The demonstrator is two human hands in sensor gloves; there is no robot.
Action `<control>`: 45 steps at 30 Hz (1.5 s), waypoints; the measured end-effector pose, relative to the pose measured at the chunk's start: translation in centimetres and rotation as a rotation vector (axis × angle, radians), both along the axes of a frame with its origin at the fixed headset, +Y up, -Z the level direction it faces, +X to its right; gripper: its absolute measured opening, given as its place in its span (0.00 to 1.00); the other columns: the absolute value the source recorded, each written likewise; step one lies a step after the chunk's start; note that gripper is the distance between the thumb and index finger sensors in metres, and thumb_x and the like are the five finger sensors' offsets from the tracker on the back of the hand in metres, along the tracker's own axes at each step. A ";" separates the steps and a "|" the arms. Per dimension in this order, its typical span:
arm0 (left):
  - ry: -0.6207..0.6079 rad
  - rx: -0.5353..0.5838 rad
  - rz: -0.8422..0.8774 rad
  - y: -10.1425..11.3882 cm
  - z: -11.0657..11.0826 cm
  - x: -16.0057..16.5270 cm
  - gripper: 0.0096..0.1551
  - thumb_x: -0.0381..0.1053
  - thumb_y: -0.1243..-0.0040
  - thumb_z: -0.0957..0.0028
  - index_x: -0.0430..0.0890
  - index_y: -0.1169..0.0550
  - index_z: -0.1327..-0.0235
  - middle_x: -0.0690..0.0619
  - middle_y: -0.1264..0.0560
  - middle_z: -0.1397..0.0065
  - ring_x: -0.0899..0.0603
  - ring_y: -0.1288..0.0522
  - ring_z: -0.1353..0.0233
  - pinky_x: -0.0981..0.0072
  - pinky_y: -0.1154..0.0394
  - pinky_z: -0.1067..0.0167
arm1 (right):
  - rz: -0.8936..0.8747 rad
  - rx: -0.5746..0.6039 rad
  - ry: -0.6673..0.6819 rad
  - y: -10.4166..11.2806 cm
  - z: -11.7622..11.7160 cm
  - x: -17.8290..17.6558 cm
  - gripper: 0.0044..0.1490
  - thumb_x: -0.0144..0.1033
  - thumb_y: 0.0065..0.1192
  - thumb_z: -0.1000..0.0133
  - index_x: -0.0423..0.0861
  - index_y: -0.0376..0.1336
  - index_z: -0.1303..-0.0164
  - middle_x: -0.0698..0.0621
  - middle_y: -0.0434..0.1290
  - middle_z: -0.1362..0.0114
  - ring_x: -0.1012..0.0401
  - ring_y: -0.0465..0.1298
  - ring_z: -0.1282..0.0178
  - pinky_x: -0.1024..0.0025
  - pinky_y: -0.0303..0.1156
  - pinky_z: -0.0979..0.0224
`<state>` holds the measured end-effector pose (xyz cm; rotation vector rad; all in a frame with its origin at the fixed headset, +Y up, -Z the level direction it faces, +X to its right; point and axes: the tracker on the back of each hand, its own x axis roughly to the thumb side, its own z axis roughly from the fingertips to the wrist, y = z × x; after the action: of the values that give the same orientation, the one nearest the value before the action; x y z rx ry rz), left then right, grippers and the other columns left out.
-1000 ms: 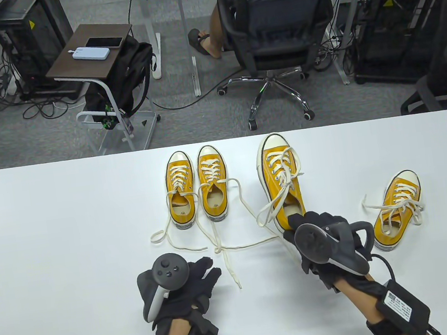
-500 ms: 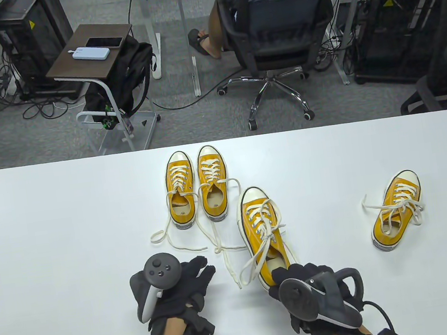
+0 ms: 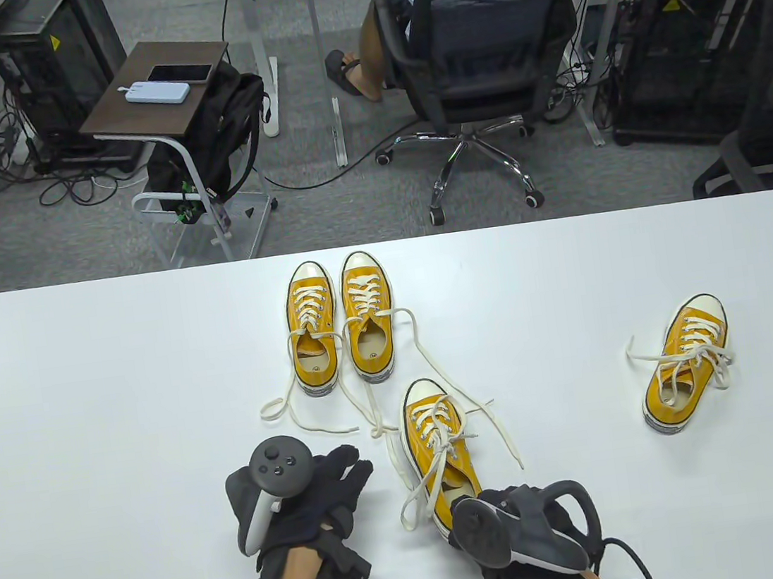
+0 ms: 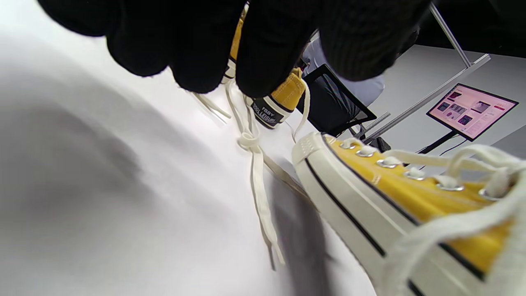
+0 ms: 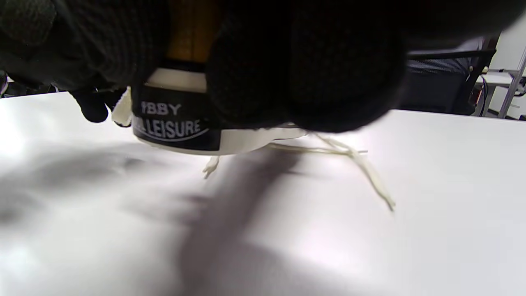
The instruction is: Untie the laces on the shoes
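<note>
Several yellow canvas shoes with cream laces are on the white table (image 3: 86,386). My right hand (image 3: 487,511) grips the heel of one shoe (image 3: 431,440) at the near middle; its heel label shows in the right wrist view (image 5: 172,123), and its toe and tied bow in the left wrist view (image 4: 390,185). A pair of shoes (image 3: 339,320) stands at the back middle, their loose laces (image 3: 376,426) trailing toward me. A fourth shoe (image 3: 686,364) sits at the right with its laces tied. My left hand (image 3: 343,469) rests on the table to the left of the held shoe, holding nothing.
Beyond the table's far edge are a person in an office chair (image 3: 484,56), a small side table (image 3: 154,92) with a phone and a power bank, and computer racks. Loose lace ends (image 4: 259,176) lie on the table between my hands.
My right hand has drawn the gripped shoe from the back right toward me and leftward, near the front edge. The left hand has barely moved.
</note>
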<state>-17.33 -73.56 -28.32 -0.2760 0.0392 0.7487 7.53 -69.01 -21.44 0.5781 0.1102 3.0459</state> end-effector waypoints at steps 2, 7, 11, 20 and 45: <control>0.000 -0.003 0.002 0.0 0.0 0.0 0.39 0.67 0.47 0.49 0.51 0.23 0.26 0.36 0.27 0.25 0.25 0.30 0.29 0.33 0.32 0.36 | 0.013 -0.026 0.002 -0.7 -0.2 -0.1 0.24 0.54 0.63 0.51 0.55 0.72 0.50 0.42 0.83 0.59 0.50 0.83 0.68 0.55 0.78 0.64; -0.005 -0.009 -0.007 0.0 0.0 0.1 0.39 0.67 0.47 0.49 0.51 0.23 0.26 0.36 0.27 0.25 0.25 0.30 0.29 0.33 0.32 0.36 | 0.013 -0.047 0.007 -1.7 -0.1 -0.3 0.24 0.54 0.64 0.50 0.54 0.72 0.50 0.42 0.83 0.60 0.51 0.83 0.68 0.56 0.78 0.64; -0.017 -0.025 -0.024 -0.3 0.0 0.4 0.39 0.67 0.47 0.49 0.51 0.23 0.26 0.36 0.27 0.25 0.26 0.30 0.29 0.33 0.32 0.36 | 0.044 -0.063 0.030 -2.4 0.1 -0.6 0.24 0.55 0.63 0.50 0.54 0.72 0.49 0.43 0.84 0.60 0.51 0.83 0.69 0.56 0.78 0.65; -0.035 -0.061 -0.050 -0.7 0.0 0.9 0.39 0.67 0.47 0.49 0.51 0.23 0.26 0.36 0.27 0.25 0.26 0.30 0.29 0.33 0.32 0.36 | 0.089 -0.183 0.055 -4.2 0.0 -1.1 0.27 0.55 0.64 0.50 0.52 0.72 0.46 0.43 0.85 0.58 0.50 0.84 0.69 0.55 0.78 0.66; -0.239 0.077 -0.019 0.4 2.4 6.9 0.46 0.67 0.41 0.50 0.53 0.34 0.18 0.39 0.29 0.23 0.28 0.29 0.29 0.35 0.31 0.35 | -0.139 -0.170 -0.251 -1.5 -5.8 5.8 0.27 0.45 0.69 0.49 0.45 0.73 0.43 0.39 0.84 0.49 0.44 0.83 0.61 0.49 0.77 0.60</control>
<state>-10.43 -73.18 -25.96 -0.2903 -0.2127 0.6930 13.36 -70.50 -27.27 0.1828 0.3020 2.9050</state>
